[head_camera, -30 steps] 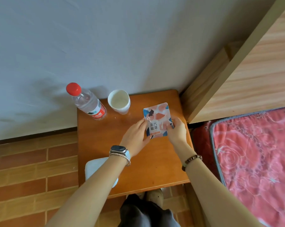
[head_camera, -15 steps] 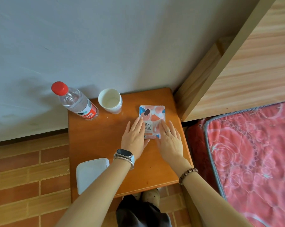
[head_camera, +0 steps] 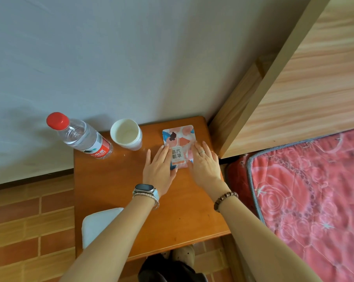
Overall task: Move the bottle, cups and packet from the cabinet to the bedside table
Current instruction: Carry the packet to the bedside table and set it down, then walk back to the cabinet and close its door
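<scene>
The flat pink-and-blue patterned foil packet (head_camera: 178,145) lies on the orange wooden desk (head_camera: 115,180), right of the white paper cups (head_camera: 126,134) — both hands' fingers (head_camera: 161,154) spread flat, gripping nothing. Best to lift straight off — no dragging the packet.

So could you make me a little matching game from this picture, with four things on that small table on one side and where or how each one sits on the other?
Things:
1. bottle
2. cups
3. packet
4. white box

Descriptions:
A. lying flat between the left hand and right hand
B. at the near left edge of the table, partly behind a forearm
C. red cap, at the far left corner
D. open top facing up, between two other things

Pairs: 1-C, 2-D, 3-A, 4-B
</scene>
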`<state>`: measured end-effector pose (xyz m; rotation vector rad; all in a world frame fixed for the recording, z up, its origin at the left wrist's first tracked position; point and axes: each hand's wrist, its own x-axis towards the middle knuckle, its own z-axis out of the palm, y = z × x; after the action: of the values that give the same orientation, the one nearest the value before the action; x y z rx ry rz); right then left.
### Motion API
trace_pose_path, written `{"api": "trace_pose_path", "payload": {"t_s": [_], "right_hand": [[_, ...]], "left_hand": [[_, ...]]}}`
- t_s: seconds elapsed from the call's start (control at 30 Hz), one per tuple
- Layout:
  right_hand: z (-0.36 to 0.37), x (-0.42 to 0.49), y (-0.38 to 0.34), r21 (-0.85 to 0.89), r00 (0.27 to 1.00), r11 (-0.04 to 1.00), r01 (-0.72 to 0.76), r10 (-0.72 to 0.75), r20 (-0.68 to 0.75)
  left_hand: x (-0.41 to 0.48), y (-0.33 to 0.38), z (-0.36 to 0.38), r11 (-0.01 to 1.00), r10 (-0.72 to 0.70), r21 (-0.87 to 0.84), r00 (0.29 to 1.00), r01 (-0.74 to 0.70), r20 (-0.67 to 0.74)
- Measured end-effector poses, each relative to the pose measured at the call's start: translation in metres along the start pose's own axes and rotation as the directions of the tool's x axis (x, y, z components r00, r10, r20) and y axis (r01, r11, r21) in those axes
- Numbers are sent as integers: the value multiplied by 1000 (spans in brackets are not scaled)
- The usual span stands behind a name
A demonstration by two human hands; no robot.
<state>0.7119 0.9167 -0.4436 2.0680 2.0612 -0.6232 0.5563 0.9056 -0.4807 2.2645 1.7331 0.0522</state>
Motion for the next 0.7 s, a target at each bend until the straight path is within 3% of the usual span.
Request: {"api": "trace_pose_path", "payload": {"t_s": [0.17,0.37,0.7], "right_hand": [[-8,-2,-2,135,994,991,-26,40,-100],[-63,-66,-17,355,956,934,-49,147,-255],[-177,-209,-45,261,937,965,15,77,-341]], "left_hand": [[0,4,-23,997,16,69,999,-18,37],[-50,14,-91,999,-40,1,996,40,-78],[-150,32,-267,995,-96,-35,985,92,-142]]}}
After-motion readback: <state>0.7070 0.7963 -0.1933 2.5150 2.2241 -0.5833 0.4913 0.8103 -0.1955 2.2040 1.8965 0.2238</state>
